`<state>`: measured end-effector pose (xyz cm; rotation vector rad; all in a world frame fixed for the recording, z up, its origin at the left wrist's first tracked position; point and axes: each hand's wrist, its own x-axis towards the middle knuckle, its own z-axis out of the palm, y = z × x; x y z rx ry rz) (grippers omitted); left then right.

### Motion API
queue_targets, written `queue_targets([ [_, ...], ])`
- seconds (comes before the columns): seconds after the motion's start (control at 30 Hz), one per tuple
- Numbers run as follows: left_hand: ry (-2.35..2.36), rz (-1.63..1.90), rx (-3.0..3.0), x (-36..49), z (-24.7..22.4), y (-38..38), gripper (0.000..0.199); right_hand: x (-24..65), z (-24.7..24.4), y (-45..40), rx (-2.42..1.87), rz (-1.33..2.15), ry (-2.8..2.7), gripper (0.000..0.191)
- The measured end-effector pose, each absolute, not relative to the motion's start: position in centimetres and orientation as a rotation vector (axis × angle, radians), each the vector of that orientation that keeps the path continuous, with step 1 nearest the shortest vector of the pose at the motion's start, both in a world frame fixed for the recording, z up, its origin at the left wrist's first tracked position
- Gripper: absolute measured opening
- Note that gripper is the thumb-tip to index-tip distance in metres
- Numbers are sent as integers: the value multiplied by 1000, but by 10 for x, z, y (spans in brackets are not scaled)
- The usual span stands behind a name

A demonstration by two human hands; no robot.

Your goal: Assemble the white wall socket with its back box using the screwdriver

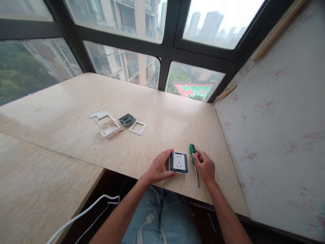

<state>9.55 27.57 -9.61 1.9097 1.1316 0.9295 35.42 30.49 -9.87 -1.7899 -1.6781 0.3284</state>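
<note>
Near the front edge of the marble-look counter, my left hand (161,166) grips a wall socket (179,162) by its left side, thumb below and fingers above. The socket has a white face with slots, a dark grey frame and a white edge beneath. Just right of it, my right hand (203,166) is closed around the green handle of a screwdriver (193,149). The screwdriver's metal shaft points down toward the counter's front edge, apart from the socket. Whether the tip touches the counter I cannot tell.
On the counter (76,101), toward the left, lie a white mounting box (109,129), a dark socket back (127,119), a white cover frame (137,128) and more white plates. A floral wall (274,135) borders the right; windows stand behind. A white cable (83,211) hangs lower left.
</note>
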Motion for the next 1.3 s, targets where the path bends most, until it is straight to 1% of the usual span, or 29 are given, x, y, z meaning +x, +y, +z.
queue_targets([
  [0.23,1162,865,1980,96,-96,276,101,353,-97,305,-1793,334,-1670,62],
  [0.4,1116,905,1953,95,-93,276,92,354,-97,305,-1792,371,-1644,65],
  [0.53,1141,869,1996,97,-90,274,70,355,-96,305,-1788,421,-1599,70],
  [0.6,1171,852,2046,99,-90,271,63,357,-95,307,-1778,448,-1589,71],
  [0.73,1208,823,2069,103,-88,269,63,362,-91,310,-1742,520,-1593,73],
  [0.83,1204,798,2066,103,-87,269,64,361,-85,310,-1651,439,-1652,64],
  [0.97,1218,809,2128,104,-89,267,65,340,-65,313,-1439,97,-1768,39],
  [1.03,1226,810,2151,105,-91,266,65,319,-53,319,-1344,43,-1800,32],
  [1.1,1234,800,2165,106,-92,265,66,291,-41,330,-1229,64,-1870,27],
  [1.17,1231,785,2187,105,-92,265,66,261,-33,345,-1144,157,-1920,26],
  [1.3,1198,806,2215,104,-93,266,61,196,-34,375,-1080,405,-2159,31],
])
